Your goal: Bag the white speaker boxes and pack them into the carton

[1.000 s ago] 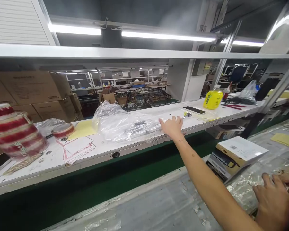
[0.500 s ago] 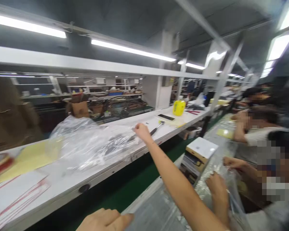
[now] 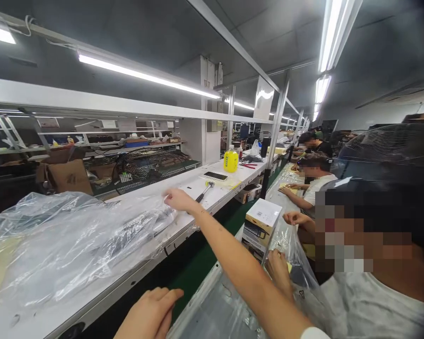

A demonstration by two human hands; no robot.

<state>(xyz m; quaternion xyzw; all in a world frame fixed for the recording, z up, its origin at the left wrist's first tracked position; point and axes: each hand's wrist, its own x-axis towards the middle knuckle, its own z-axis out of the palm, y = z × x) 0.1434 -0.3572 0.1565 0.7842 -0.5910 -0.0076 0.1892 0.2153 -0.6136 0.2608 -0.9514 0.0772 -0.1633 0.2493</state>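
Clear bag (image 3: pixel 81 245), stretched lengthwise along the tabletop (image 3: pixel 219 195)! Right hand (image 3: pixel 178 200), the nearer, meets its far end, grip impossible to tell; left hand (image 3: pixel 151 313), loose and empty, hangs off its near side.

Noted: near-left bag (image 3: pixel 74 245) colourless, translucent; shelf (image 3: pixel 198 181) white; phone (image 3: pixel 215 176) black-faced; far bottle (image 3: pixel 231 161) yellow; floor (image 3: pixel 192 261) dark green.

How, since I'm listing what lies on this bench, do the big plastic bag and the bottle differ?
The plastic bag is clear and wrinkled; the bottle is bright yellow with a label. The bag lies spread out; the bottle stands upright. The bag is beside the right hand; the bottle is farther along. Both are on the white bench.
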